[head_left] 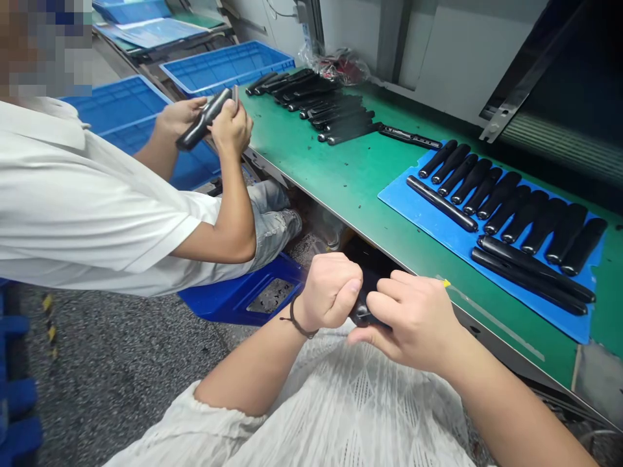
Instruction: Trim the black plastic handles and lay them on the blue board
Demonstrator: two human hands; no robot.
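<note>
Clenched left hand (331, 292), fingers curled in and thumb folded over, sits against the left side of a black piece (361, 312); can't tell how much of it the fist clamps. Right hand (413, 318) grasps the same piece from the right, fingers bent over it, thumb stretched along below.

Piece is between both hands, above the wearer's lap, off the bench. Visible rounded, shiny end points roughly to 7 o'clock. Long axis unclear: hands cover much of it, rest blends into dark gap behind.

Clock directions from the held piece: green bench (389, 220) at 1. Blue mat (413, 217) at 2, on the bench, with a row of black handles (506, 194) slanting 1 to 7, plus three long black tubes (440, 204) lying about 10 to 4. Slim black part (409, 137) at 1, just beyond the mat. Heap of black parts (321, 104) near 12, clear plastic bag (343, 67) behind it. Co-worker (97, 201) at 10, both hands on another black part (203, 121). Blue stool (233, 301) at 9. Blue crate (228, 65) at 11.
</note>
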